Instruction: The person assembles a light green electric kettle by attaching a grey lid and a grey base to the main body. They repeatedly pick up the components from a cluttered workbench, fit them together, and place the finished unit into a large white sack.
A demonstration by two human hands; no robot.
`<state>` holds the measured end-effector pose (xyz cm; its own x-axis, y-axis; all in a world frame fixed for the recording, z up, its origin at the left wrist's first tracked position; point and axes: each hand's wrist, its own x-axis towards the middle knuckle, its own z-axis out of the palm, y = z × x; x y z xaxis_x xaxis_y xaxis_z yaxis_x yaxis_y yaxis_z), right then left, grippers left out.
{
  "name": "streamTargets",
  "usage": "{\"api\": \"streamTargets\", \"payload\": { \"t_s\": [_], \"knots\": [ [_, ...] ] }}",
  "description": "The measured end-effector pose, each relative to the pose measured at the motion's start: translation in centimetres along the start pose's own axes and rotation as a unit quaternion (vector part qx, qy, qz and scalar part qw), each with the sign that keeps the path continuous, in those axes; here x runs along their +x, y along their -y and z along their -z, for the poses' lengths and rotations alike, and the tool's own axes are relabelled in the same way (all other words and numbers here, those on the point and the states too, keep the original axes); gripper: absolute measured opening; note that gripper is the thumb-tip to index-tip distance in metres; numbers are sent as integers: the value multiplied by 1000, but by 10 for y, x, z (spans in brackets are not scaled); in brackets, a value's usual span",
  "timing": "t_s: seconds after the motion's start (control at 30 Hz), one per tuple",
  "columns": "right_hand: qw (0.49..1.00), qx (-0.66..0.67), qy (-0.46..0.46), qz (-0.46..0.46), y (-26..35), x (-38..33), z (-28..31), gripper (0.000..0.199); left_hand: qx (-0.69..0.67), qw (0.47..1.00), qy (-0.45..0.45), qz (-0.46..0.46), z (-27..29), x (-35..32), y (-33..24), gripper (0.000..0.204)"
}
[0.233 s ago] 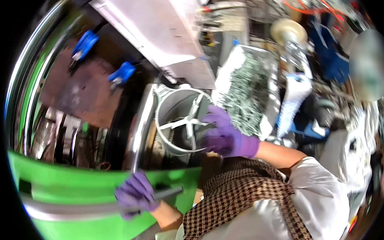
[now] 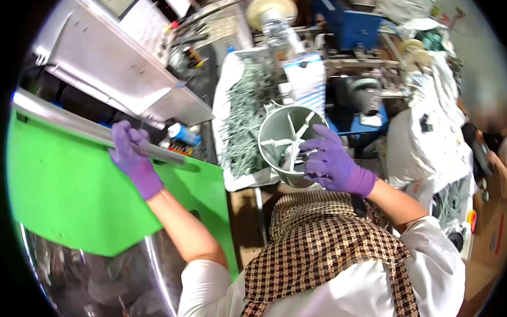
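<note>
My right hand [image 2: 340, 165], in a purple glove, grips the near right side of a grey plastic cylinder [image 2: 268, 158]. The cylinder's open mouth faces up and shows white spokes meeting at a hub; some fingertips are hidden inside the rim. It is in front of my apron, beside a white-lined tray [image 2: 240, 186] of thin grey-green plastic bits [image 2: 244, 119]. Away to the left, my gloved left hand [image 2: 133, 160] is closed round the round metal bar handle [image 2: 79, 121] along the edge of a bright green panel [image 2: 70, 187].
A pale metal cabinet [image 2: 116, 57] stands behind the green panel. Near its corner lies a blue can [image 2: 184, 135]. Past the tray are a cream spool [image 2: 270, 11], a blue-striped white packet [image 2: 306, 81] and a blue machine part [image 2: 356, 27]. White bags [image 2: 420, 136] crowd the right side.
The cylinder has come away from the machine opening to beside the tray in my right hand. The green panel now covers that opening, with my left hand still on its bar. The view has turned right.
</note>
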<state>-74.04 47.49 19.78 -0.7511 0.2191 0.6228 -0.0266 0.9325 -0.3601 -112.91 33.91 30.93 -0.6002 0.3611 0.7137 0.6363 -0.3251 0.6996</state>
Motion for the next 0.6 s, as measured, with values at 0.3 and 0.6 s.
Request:
{"api": "streamTargets", "payload": {
  "t_s": [0.3,0.6],
  "knots": [
    [944,-130,-147,-266,42,-162,63,26,27,998,9,61,-106,131,164,53],
    [833,-226,-195,-465,110,-188,8,23,217,966,-132,-53,-194,128,135,54]
  ]
}}
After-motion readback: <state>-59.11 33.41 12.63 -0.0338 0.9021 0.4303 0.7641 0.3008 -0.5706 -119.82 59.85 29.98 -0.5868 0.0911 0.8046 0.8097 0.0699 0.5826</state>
